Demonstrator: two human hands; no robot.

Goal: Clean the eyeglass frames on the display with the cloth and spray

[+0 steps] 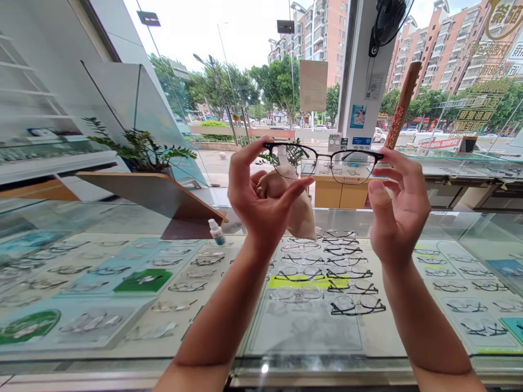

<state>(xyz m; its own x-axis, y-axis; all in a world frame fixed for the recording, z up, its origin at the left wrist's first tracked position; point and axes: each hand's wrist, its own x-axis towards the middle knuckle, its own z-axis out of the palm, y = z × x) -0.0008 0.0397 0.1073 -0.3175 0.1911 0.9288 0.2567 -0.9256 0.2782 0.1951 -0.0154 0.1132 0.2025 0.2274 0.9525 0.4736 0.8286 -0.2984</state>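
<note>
While the left hand (pixel 259 198) pinches one outer corner of the dark-rimmed glasses (pixel 324 155), its thumb reaching to the lower edge of the lens, the right hand (pixel 400 198) grips the opposite corner with its fingertips; whether its thumb also touches the rim is hard to tell. This hold at the ends probably keeps the pair level and leaves most of both lenses unobstructed. The glasses are in the air above the counter (pixel 306 332), front upright. A beige cloth (pixel 301 216) hangs below them from the left hand, seemingly tucked under the curled fingers so that the fingertips remain usable. Beneath the counter's glass, frames (pixel 358 305) lie in rows, likely spaced so each can be seen from above. A small white bottle (pixel 217 233) stands on top, beyond the left forearm, beside a tilted board (pixel 151 190). Farther off, a leafy plant (pixel 143 152) rises behind that board, and large windows face a street.
</note>
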